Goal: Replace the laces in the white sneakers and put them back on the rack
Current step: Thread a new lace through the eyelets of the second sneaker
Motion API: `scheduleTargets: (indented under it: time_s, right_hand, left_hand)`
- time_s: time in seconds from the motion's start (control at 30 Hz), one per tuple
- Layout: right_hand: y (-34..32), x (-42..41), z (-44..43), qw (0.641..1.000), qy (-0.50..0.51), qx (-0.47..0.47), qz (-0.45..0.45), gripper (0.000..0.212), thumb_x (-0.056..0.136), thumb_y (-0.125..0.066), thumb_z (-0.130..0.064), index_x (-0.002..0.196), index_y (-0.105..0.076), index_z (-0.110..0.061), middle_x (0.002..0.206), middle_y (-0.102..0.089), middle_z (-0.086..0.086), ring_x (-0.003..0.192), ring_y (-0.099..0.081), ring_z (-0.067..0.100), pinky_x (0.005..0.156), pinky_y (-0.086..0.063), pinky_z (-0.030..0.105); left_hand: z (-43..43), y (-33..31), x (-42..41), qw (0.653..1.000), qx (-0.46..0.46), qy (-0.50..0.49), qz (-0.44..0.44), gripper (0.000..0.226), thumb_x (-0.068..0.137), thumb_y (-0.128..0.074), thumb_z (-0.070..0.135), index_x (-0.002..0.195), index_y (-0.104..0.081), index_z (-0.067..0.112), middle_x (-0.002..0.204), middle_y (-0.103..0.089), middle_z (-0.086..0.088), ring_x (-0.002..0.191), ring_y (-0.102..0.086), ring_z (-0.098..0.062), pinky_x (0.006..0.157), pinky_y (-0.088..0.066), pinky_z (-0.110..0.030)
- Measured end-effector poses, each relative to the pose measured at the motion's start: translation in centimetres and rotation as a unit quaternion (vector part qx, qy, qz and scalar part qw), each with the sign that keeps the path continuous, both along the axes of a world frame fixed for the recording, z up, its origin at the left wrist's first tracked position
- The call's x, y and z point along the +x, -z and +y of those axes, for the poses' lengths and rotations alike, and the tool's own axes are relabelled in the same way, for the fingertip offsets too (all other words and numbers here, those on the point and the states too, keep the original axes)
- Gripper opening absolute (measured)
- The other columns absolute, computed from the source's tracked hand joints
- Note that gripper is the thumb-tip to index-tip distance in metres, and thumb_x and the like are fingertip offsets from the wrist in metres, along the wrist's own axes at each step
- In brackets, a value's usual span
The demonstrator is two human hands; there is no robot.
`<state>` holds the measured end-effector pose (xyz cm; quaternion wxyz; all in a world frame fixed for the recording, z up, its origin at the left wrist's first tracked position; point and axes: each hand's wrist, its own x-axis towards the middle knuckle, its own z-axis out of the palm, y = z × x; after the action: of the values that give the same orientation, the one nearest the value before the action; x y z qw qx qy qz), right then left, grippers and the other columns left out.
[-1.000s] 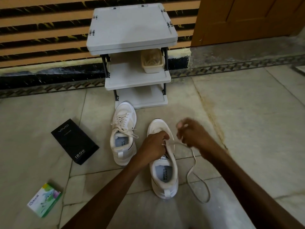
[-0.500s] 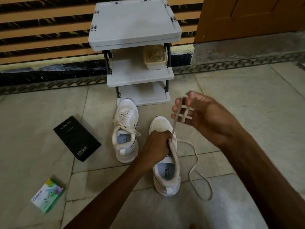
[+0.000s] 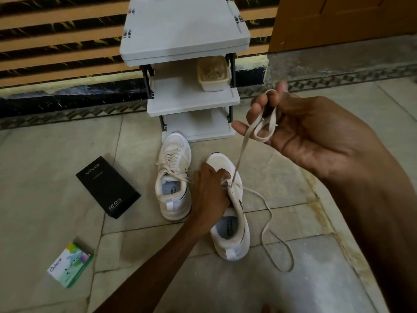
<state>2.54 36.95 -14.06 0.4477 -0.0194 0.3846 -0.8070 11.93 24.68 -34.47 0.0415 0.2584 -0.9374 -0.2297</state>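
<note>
On tiled floor [image 3: 45,199], by striped wall [image 3: 56,41]: rack [image 3: 185,30], 2 sneakers [image 3: 173,184].

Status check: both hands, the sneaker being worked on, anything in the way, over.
Left hand grips the sneaker on the floor. Right hand raised, lace looped round its fingers. Other sneaker laced, beside it. Nothing between shoes and rack.

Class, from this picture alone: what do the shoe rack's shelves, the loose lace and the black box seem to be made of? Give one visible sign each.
Rack shelves: probably moulded plastic, matte pale grey, with rounded edges.
Lace: flat woven fabric, cream, hanging limp and looping.
Black box: likely matte printed card, sharp folded edges.
</note>
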Motion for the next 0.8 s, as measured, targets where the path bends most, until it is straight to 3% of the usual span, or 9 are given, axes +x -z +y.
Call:
scheduleTargets:
  time_s: [0.23,0.3,0.37,0.43,0.5,0.63,0.67,0.73,0.8]
  right_hand:
    - [-0.4,0.5,0.0,0.997,0.042,0.002,-0.061,0.016,0.097,-0.048,-0.009,0.082,-0.056,-0.008,0.071,-0.061,0.008,0.064,-0.063,0.017,0.085,-0.055,0.054]
    - [0.4,0.4,0.2,0.999,0.032,0.042,-0.008,0.020,0.098,-0.049,-0.015,0.079,-0.055,-0.010,0.069,-0.059,0.006,0.063,-0.061,0.016,0.082,-0.058,0.047]
    - [2.1,0.4,0.5,0.983,0.019,0.157,0.096,0.026,0.099,-0.049,-0.026,0.078,-0.055,-0.013,0.066,-0.058,0.003,0.060,-0.060,0.014,0.072,-0.060,0.040]
    - [4.9,0.6,0.8,0.925,0.007,0.325,0.196,0.030,0.099,-0.050,-0.033,0.078,-0.058,-0.013,0.065,-0.062,0.003,0.059,-0.062,0.016,0.066,-0.061,0.038]
    - [8.5,0.7,1.3,0.836,-0.042,0.473,0.276,0.040,0.098,-0.051,-0.039,0.077,-0.064,-0.007,0.067,-0.068,0.004,0.060,-0.067,0.018,0.069,-0.061,0.038]
    - [15.6,0.1,2.3,0.576,-0.248,0.656,0.420,0.053,0.096,-0.045,-0.053,0.082,-0.073,-0.009,0.072,-0.069,0.004,0.066,-0.066,0.019,0.065,-0.051,0.027]
    - [16.9,-0.1,2.4,0.533,-0.271,0.672,0.436,0.052,0.095,-0.046,-0.054,0.088,-0.072,-0.009,0.079,-0.068,0.005,0.071,-0.064,0.020,0.064,-0.048,0.027]
    - [18.4,-0.4,2.3,0.495,-0.250,0.686,0.471,0.043,0.092,-0.054,-0.051,0.093,-0.068,-0.010,0.091,-0.067,0.008,0.080,-0.064,0.023,0.066,-0.047,0.028]
    - [19.1,-0.9,1.9,0.512,-0.183,0.644,0.538,0.028,0.090,-0.062,-0.039,0.098,-0.067,-0.013,0.096,-0.065,0.007,0.084,-0.063,0.024,0.068,-0.045,0.027]
  left_hand:
    - [-0.2,0.1,0.0,0.998,0.064,-0.009,-0.011,0.051,0.069,-0.079,0.020,0.113,-0.056,0.037,0.120,-0.042,0.002,0.106,-0.047,-0.021,0.077,-0.030,-0.022]
    - [-0.1,0.1,-0.2,0.998,0.060,-0.005,-0.011,0.046,0.070,-0.076,0.026,0.111,-0.059,0.036,0.117,-0.044,0.001,0.106,-0.049,-0.022,0.076,-0.028,-0.020]
    - [-0.1,0.0,-0.4,0.998,0.068,-0.004,-0.008,0.041,0.072,-0.073,0.026,0.111,-0.062,0.033,0.117,-0.047,-0.001,0.106,-0.052,-0.024,0.076,-0.031,-0.022]
    - [-0.1,-0.2,-0.3,0.994,0.106,-0.010,0.013,0.038,0.074,-0.072,0.020,0.111,-0.065,0.026,0.118,-0.048,-0.002,0.103,-0.055,-0.024,0.083,-0.042,-0.026]
    - [-0.3,-0.3,0.0,0.990,0.134,-0.012,0.042,0.032,0.075,-0.072,0.018,0.106,-0.065,0.023,0.114,-0.049,0.000,0.099,-0.059,-0.022,0.086,-0.049,-0.033]
    - [-0.7,-0.8,0.4,0.985,0.161,-0.008,0.055,0.027,0.076,-0.070,0.014,0.101,-0.066,0.020,0.108,-0.049,0.001,0.093,-0.062,-0.019,0.085,-0.053,-0.039]
    - [-0.7,-1.0,0.4,0.985,0.163,-0.008,0.052,0.025,0.076,-0.069,0.013,0.100,-0.066,0.021,0.108,-0.048,0.001,0.092,-0.061,-0.019,0.085,-0.052,-0.038]
    - [-0.7,-1.3,0.3,0.985,0.167,-0.010,0.046,0.023,0.078,-0.067,0.012,0.099,-0.066,0.022,0.106,-0.048,0.004,0.093,-0.061,-0.018,0.087,-0.052,-0.036]
    - [-0.7,-1.4,0.3,0.985,0.166,-0.008,0.037,0.024,0.080,-0.066,0.011,0.100,-0.065,0.023,0.106,-0.047,0.006,0.095,-0.061,-0.017,0.088,-0.051,-0.034]
